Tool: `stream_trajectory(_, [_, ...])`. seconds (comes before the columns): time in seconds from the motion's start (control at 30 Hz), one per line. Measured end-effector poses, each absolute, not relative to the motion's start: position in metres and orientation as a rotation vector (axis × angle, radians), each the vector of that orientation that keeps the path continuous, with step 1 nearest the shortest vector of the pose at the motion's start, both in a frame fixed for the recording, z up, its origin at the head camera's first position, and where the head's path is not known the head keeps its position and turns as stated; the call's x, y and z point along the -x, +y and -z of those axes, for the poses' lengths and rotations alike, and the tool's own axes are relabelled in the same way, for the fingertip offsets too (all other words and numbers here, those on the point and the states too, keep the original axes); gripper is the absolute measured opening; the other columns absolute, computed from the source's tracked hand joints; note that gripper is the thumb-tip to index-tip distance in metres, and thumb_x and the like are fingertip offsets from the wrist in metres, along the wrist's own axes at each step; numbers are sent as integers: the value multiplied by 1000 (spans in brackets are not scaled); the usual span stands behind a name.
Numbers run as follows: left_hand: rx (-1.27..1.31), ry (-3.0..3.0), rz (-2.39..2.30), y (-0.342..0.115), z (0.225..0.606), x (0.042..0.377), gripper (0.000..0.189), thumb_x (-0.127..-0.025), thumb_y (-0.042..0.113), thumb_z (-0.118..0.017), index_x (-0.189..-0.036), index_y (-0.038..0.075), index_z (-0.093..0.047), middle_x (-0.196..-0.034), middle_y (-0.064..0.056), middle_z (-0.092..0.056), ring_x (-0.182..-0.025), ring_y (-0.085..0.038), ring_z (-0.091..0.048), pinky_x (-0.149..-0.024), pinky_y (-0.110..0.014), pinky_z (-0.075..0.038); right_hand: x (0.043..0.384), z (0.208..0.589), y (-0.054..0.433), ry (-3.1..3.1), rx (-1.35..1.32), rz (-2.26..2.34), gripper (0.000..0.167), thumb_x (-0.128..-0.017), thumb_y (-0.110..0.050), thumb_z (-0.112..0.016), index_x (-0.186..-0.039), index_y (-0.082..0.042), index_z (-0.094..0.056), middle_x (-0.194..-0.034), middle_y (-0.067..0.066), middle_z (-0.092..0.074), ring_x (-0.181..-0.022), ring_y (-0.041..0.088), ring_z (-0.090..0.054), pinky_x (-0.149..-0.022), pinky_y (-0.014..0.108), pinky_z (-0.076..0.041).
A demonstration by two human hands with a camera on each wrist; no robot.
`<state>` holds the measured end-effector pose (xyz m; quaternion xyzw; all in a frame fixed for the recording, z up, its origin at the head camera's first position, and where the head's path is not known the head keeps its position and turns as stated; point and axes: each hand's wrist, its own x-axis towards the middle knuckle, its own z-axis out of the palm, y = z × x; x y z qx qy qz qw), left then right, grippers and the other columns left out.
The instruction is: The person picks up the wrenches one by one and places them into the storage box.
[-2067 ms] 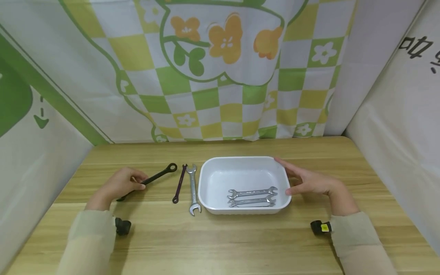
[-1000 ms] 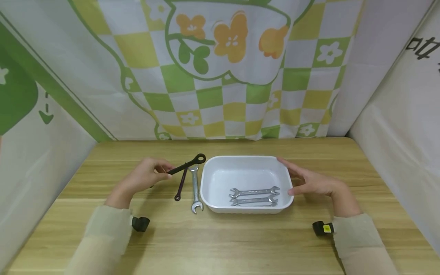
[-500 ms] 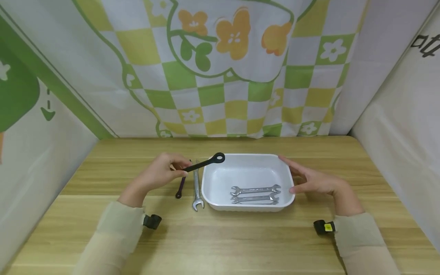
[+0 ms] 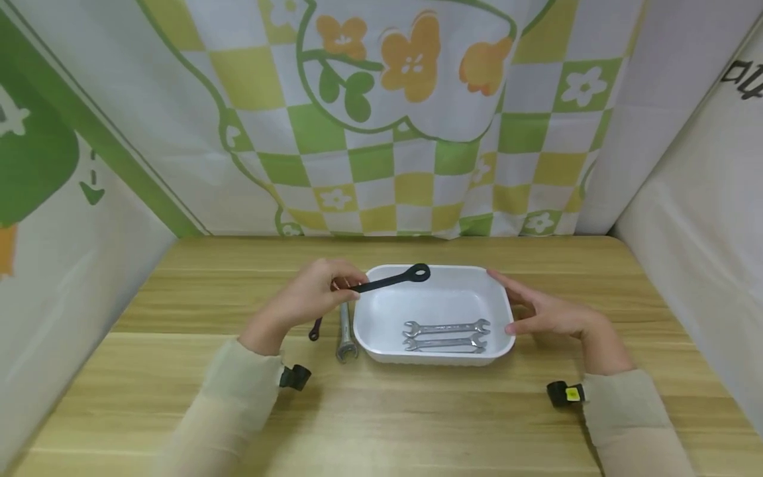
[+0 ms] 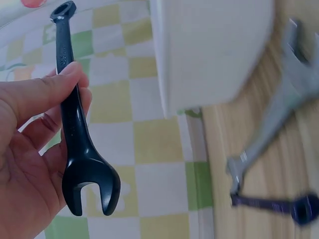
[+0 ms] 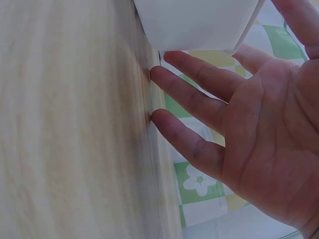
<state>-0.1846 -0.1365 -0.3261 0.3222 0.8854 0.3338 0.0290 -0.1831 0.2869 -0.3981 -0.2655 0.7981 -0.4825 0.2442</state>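
Note:
My left hand (image 4: 310, 291) pinches a black combination wrench (image 5: 75, 119) between thumb and fingers. The wrench's ring end is over the left back part of a white plastic tray (image 4: 375, 351), and its open-jawed end shows near the palm in the left wrist view. Several silver open-end wrenches (image 4: 447, 328) lie in the tray's front right part. My right hand (image 4: 551, 315) stands at the tray's right side, fingers spread and fairly straight, with thumb and a fingertip at the rim. On the table left of the tray lie a silver open-end wrench (image 4: 346, 338) and a small purple wrench (image 5: 269, 204), partly hidden by my left hand.
The wooden table (image 4: 417, 424) extends in front of the tray and to both sides. A checked cloth (image 4: 411, 179) with flowers hangs behind its back edge. A small black camera (image 4: 296, 377) sits on my left wrist.
My left hand has lifted the black wrench and carried it rightward, from the table's left side to above the tray. My right hand has stayed at the tray; the head view has shifted slightly.

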Motion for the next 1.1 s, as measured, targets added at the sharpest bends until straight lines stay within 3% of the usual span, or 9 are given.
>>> stream_trajectory(0.2, [-1055, 2711, -1063, -117, 324, 185, 22, -87, 2, -73, -109, 2, -74, -104, -10, -74, -83, -16, -68, -74, -28, -56, 182, 398, 287, 2190, 731, 1315, 100, -89, -11, -71, -161, -15, -2, -166, 19, -4, -144, 51, -25, -108, 60, -31])
stream_trajectory(0.6, [-1198, 2587, -1165, -78, 337, 188, 20, -88, 1, -73, -107, 4, -75, -95, -6, -71, -83, -14, -68, -75, -24, -56, 183, 397, 288, 2196, 738, 1302, 101, -89, -12, -72, -161, -14, -1, -166, 20, -4, -144, 53, -25, -109, 60, -31])
stream_trajectory(0.67, [-1212, 2583, -1168, -74, 339, 189, 20, -88, 2, -73, -107, 4, -75, -96, -6, -71, -83, -13, -68, -75, -24, -56, 183, 398, 288, 2188, 736, 1308, 101, -89, -11, -72, -161, -14, 0, -166, 20, -5, -144, 53, -25, -108, 56, -34])
stream_trajectory(0.77, [-1234, 2583, -1189, -70, 345, 191, 20, -87, 0, -73, -106, 3, -75, -96, -7, -72, -83, -15, -69, -75, -24, -56, 183, 398, 289, 2161, 740, 1330, 102, -89, -10, -71, -161, -16, 0, -166, 19, -6, -143, 53, -25, -105, 41, -41])
stream_trajectory(0.83, [-1228, 2582, -1190, -68, 349, 192, 19, -86, 0, -73, -106, 2, -74, -96, -8, -72, -83, -16, -69, -76, -26, -57, 183, 398, 288, 2158, 743, 1336, 101, -89, -10, -71, -161, -16, 0, -165, 20, -8, -143, 54, -26, -105, 41, -42])
stream_trajectory(1.0, [-1169, 2578, -1147, -66, 359, 195, 20, -88, 0, -72, -107, 2, -74, -100, -9, -73, -86, -17, -67, -76, -24, -55, 182, 397, 286, 2186, 727, 1319, 101, -88, -12, -72, -161, -14, -2, -166, 21, -7, -142, 55, -26, -107, 59, -34])
stream_trajectory(1.1, [-1130, 2578, -1134, -65, 363, 197, 20, -89, 2, -72, -108, 3, -74, -102, -8, -74, -85, -14, -67, -75, -20, -54, 182, 397, 286, 2196, 715, 1312, 101, -88, -13, -73, -161, -15, -3, -166, 22, -6, -143, 55, -25, -107, 60, -34])
